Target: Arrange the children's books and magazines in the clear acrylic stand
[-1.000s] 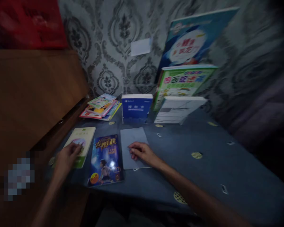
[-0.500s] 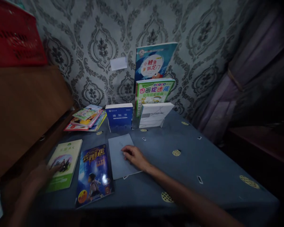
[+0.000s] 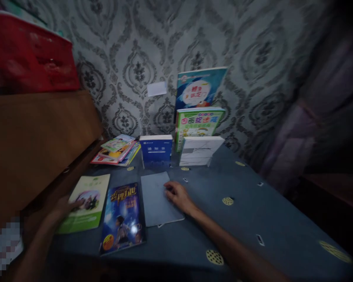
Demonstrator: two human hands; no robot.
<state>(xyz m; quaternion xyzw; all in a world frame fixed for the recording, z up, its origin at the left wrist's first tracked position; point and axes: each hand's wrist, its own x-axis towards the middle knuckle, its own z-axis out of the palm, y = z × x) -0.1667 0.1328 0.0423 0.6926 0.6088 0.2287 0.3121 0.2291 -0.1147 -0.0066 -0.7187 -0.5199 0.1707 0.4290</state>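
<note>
My left hand [image 3: 65, 208] is blurred at the left edge of a white and green book [image 3: 95, 185] with a picture on its cover. One digit reaches onto the cover; the other fingers are hidden. Beside that book lies a dark blue paperback [image 3: 122, 213] with gold lettering, untouched. To its right is a thin, plain grey-blue booklet [image 3: 156, 201], flat on the table. My right hand [image 3: 178, 194] rests over the booklet's right side, its fingers loosely bent and holding nothing.
Behind stand a blue book [image 3: 156, 152], a white book [image 3: 198, 150], a green picture book [image 3: 197, 123] and a tall teal book [image 3: 191, 88]. A pile of thin books [image 3: 117, 149] lies back left. A brown cabinet [image 3: 35, 145] bears a red container [image 3: 47, 58].
The view has shifted, so everything appears farther right and mostly lower. My right hand has slid slightly right across the booklet. My left hand stays at the white and green book.
</note>
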